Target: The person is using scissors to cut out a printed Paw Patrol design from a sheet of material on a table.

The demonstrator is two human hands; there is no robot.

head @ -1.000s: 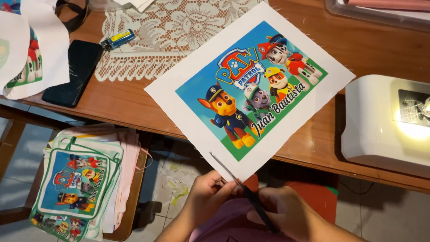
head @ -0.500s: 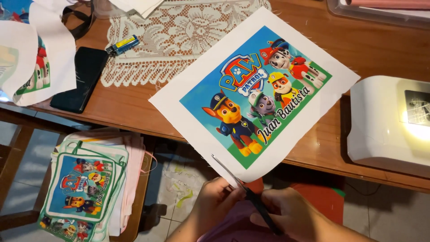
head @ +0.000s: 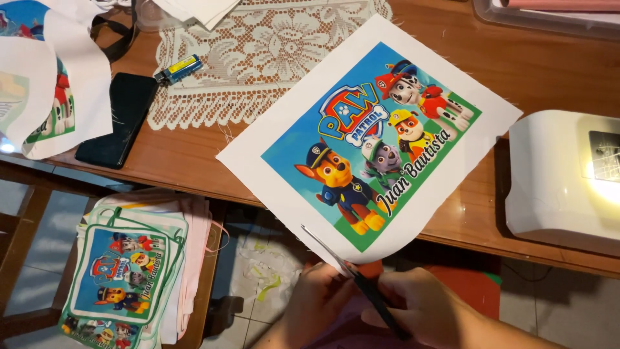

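A white fabric sheet (head: 310, 116) printed with a colourful cartoon-dog picture lies on the wooden table (head: 194, 161), its near corner hanging over the front edge. My left hand (head: 316, 300) pinches that hanging corner from below. My right hand (head: 429, 310) grips a pair of scissors (head: 352, 274) with a dark handle. The thin blades point up and left along the white border of the fabric sheet, with the tip at its near-left edge.
A white sewing machine (head: 562, 178) with its lamp lit stands at the right. A lace doily (head: 258, 52), a small blue and yellow lighter (head: 177, 69) and a black phone (head: 119, 119) lie at the left. More printed fabric pieces (head: 129, 271) are stacked on a stool below.
The view has shifted so everything sits further right and lower. My hands and the scissors stay at the sheet's near corner, with the blades still along the white border.
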